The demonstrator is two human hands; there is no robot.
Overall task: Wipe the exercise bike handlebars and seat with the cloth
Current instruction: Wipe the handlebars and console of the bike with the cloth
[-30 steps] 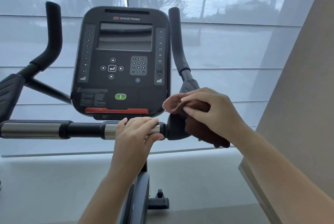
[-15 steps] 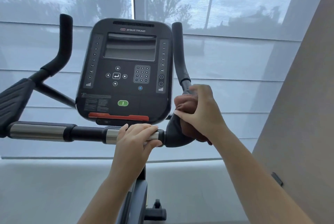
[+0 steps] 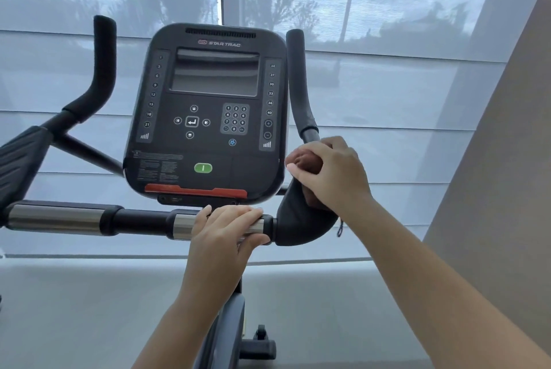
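Risk 1: left hand [image 3: 226,228] wrapped on chrome grip of crossbar [image 3: 59,219], bracing only; palm leaves smears on metal, needs re-wipe.

Risk 2: console [image 3: 208,112] at 9 o'clock of right hand [image 3: 331,175], close; knuckle/cloth could bump keys.

Risk 3: cloth [image 3: 307,160] bunched small in right fist, mostly hidden; may slip, thin coverage on right handlebar [image 3: 301,82].

Cloth sits on bar bend above elbow pad [image 3: 298,219], at 1 o'clock of left hand. Seat not in view, judged undone.

Head view, close behind handlebars [image 3: 89,219], facing console [image 3: 208,115], window.
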